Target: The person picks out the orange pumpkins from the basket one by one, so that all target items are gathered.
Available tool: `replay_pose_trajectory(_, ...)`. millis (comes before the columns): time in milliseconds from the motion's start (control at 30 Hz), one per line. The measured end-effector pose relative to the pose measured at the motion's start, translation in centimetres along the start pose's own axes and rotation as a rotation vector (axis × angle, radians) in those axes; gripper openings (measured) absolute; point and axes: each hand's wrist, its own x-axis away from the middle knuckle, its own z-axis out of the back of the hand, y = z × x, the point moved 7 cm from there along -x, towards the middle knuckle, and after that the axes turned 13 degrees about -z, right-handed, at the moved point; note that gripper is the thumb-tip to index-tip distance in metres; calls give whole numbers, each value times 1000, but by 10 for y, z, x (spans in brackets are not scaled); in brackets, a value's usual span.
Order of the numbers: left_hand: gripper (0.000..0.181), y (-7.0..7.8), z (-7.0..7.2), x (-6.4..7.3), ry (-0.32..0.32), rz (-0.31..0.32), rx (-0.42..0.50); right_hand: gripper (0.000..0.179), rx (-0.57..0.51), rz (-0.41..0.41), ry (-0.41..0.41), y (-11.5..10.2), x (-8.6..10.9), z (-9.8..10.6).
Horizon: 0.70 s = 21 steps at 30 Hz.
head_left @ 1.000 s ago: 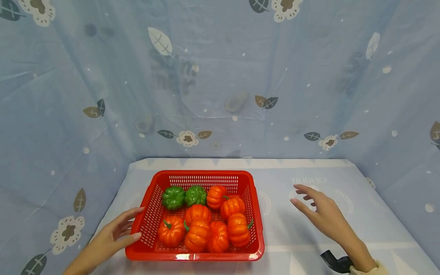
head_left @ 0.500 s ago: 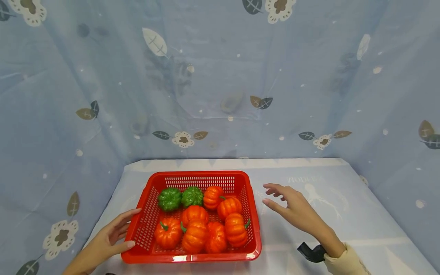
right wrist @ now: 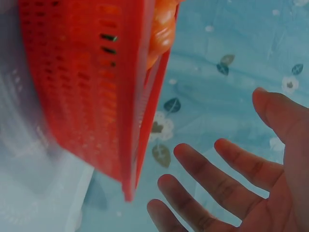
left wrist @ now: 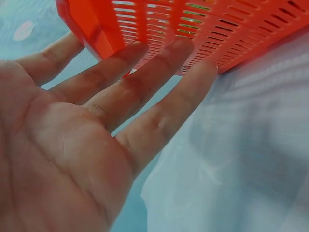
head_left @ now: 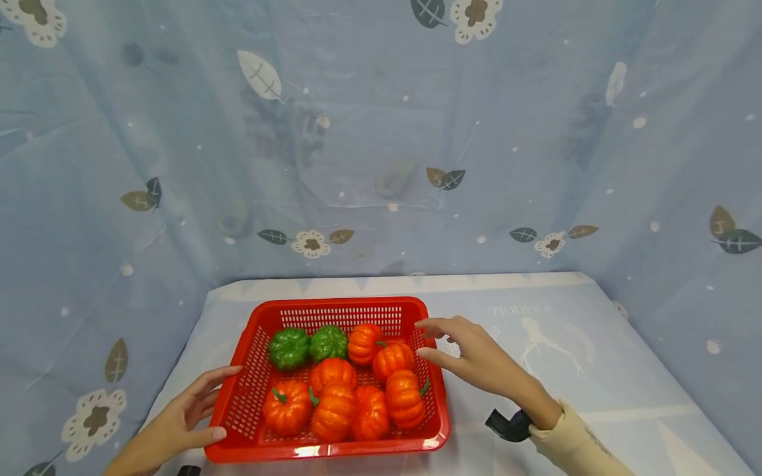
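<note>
A red plastic basket with slotted walls stands on the table in the head view. Inside lie several orange pumpkins with green stems. Two dark green, ribbed vegetables like bell peppers sit at the back left, one beside the other. My left hand is at the basket's left side; the left wrist view shows its nearly straight fingers against the slotted wall. Over the right rim in the head view, my right hand has its fingers spread; the right wrist view shows them apart from the basket.
The table has a pale printed cover and extends to the right of the basket. A blue patterned curtain hangs behind and along both sides. A black strap piece sits at my right wrist.
My right hand has moved left from over the table to the basket's right rim. My left hand keeps its place at the left side. The whole view has shifted slightly.
</note>
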Motion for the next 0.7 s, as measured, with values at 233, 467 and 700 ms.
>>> replay_pose_trajectory(233, 71, -4, -2, -1, 25, -66, -6, 51, 6, 94, -99, -27, -13, -16)
replay_pose_trajectory(467, 73, -10, -4, -1, 79, -49, -16, 49, 8, 156, -213, -55, -25, -40)
replay_pose_trajectory(700, 74, -11, -3, 0, 128, -3, -45, 54, 92, 258, -313, -86, -31, -68)
